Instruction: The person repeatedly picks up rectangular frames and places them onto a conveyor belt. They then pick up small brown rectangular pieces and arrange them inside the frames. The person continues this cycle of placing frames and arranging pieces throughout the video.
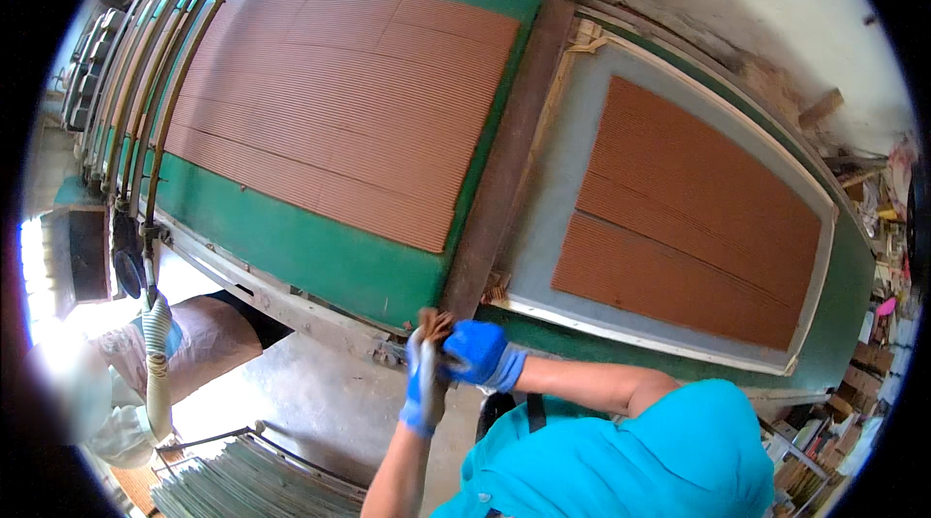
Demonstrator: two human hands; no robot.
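My left hand (423,387), in a blue and grey glove, is closed round a small bunch of brown strips (435,324), whose ends stick up above the fingers. Closed against the same bunch from the right is my right hand (475,353), in a blue glove. Both meet at the near edge of a long green belt (320,251), by the lower end of a dark brown crossbar (509,135). Thin ridged brown sheets (349,101) lie side by side on the belt, beyond my hands.
Right of the crossbar, a pale-rimmed frame (669,348) with a grey surface holds more ridged brown sheets (693,217). Several metal rods (175,72) cross the belt's left end. A co-worker's sleeved arm (157,353) reaches there. Below stands a rack of thin panels (242,479).
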